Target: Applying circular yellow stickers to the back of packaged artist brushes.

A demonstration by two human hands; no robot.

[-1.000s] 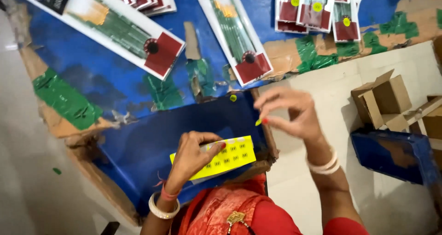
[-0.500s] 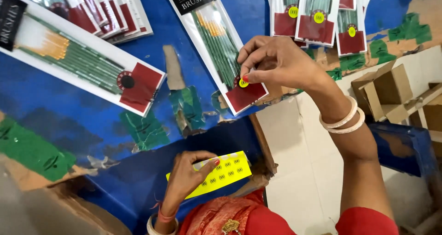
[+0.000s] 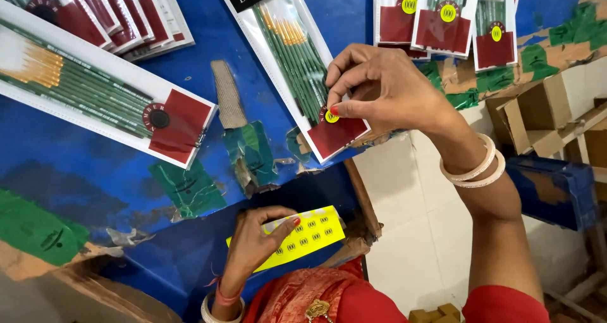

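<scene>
- The small round yellow sticker (image 3: 331,116) sits under the right hand's fingertips, on the red card end of a clear brush packet (image 3: 297,63) that lies slantwise on the blue surface (image 3: 190,70).
- It could go down crooked or creased, I'd say, if the fingers slide on the slick wrapper, or the packet could skid, since nothing else pins it.
- The right hand (image 3: 379,89) reaches forward with the wrist bent down, thumb and forefinger pinched together on the sticker.
- The left hand (image 3: 256,241) stays close to the body, fingers spread flat on a yellow sticker sheet (image 3: 310,234), pressing it down rather than gripping.
- That sheet lies near the surface's edge; a nudge might tip it off.
- Other packets (image 3: 442,19) farther off carry stickers already.
</scene>
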